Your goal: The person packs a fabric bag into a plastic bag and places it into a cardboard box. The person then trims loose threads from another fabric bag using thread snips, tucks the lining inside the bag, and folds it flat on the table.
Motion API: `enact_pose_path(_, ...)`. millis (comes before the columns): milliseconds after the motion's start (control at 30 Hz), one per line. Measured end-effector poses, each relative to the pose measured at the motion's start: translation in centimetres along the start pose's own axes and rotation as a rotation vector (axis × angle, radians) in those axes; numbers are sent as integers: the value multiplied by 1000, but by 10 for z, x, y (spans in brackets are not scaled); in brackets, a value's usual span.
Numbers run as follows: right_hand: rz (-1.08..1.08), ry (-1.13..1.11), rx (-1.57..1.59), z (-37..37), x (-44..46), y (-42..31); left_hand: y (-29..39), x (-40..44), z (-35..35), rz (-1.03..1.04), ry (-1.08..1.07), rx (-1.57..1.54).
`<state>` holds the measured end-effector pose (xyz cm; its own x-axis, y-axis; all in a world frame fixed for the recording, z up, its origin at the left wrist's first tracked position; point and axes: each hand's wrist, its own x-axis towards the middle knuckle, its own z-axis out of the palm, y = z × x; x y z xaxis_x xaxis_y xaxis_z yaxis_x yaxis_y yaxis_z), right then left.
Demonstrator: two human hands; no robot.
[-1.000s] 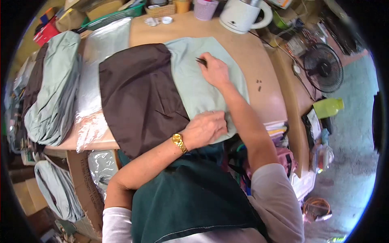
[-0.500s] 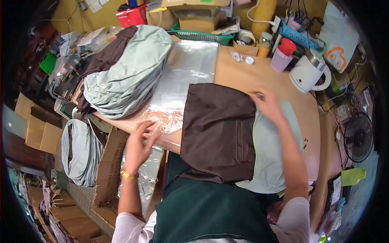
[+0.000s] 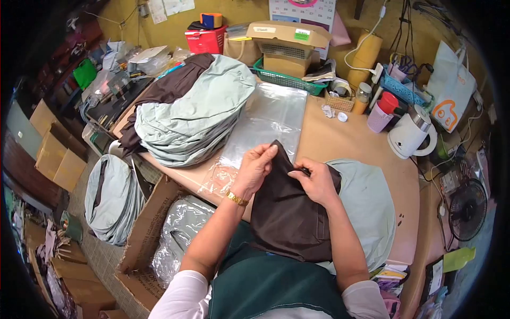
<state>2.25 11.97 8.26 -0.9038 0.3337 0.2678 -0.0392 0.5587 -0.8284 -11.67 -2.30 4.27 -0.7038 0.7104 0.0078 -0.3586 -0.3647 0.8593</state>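
A dark brown and pale green cloth piece lies at the table's front edge. Its brown part (image 3: 287, 218) is lifted at the top, and its pale green part (image 3: 366, 207) lies flat to the right. My left hand (image 3: 255, 166) pinches the brown part's upper left corner between thumb and fingers. Higher on the right side of the brown part, my right hand (image 3: 316, 181) is closed on a small dark tool, only partly visible, with the cloth edge at its fingers.
A pile of pale green and brown cloth (image 3: 196, 111) lies at the left beside clear plastic sheets (image 3: 271, 114). A kettle (image 3: 410, 133), a pink cup (image 3: 378, 114) and a green basket (image 3: 289, 80) stand behind. An open carton (image 3: 139, 236) is at the lower left.
My left hand has come from the plastic at the left onto the brown cloth and closed on its corner. My right hand has moved left and down. The brown part is now raised; the view has shifted.
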Motion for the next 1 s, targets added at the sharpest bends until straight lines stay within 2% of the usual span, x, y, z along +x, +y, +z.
enact_pose_path(100,-9,96,42,-21,-16,15,14,-2,-27,162,65,-381)
enact_pose_path(133,-43,148,53,-26,-21,19,31,-7,-25,182,310,-380)
enact_pose_path(200,-19,160,22,-32,-29,9,42,-22,-41,117,239,-136)
enact_pose_path(267,-85,153,120,-29,-34,0,51,-37,-23,21,-8,300)
enact_pose_path(300,-104,132,79,-28,-36,-7,51,-40,-12,0,-56,511)
enact_pose_path(333,-106,119,87,-26,-37,-11,49,-43,1,42,-54,606)
enact_pose_path(433,-181,107,-54,-22,-42,-21,54,-44,28,-13,-147,623)
enact_pose_path(500,-186,123,-89,-25,-44,-24,46,-37,25,-171,-130,416)
enact_pose_path(600,-154,155,-36,-27,-48,-18,24,-39,24,-122,-28,280)
enact_pose_path(633,-143,176,-33,-26,-49,-20,20,-44,27,-112,-39,25)
enact_pose_path(667,-141,176,-33,-26,-50,-18,19,-48,27,-114,-39,26)
enact_pose_path(733,-118,152,-103,-28,-51,-14,19,-51,27,-140,-64,-279)
enact_pose_path(767,-118,154,-103,-26,-50,-20,19,-53,27,-140,-65,-277)
enact_pose_path(833,-148,404,-235,-23,-50,-43,21,-58,29,-136,-104,-372)
enact_pose_path(1000,-319,400,-469,-24,-54,-69,30,-64,49,-111,-80,-329)
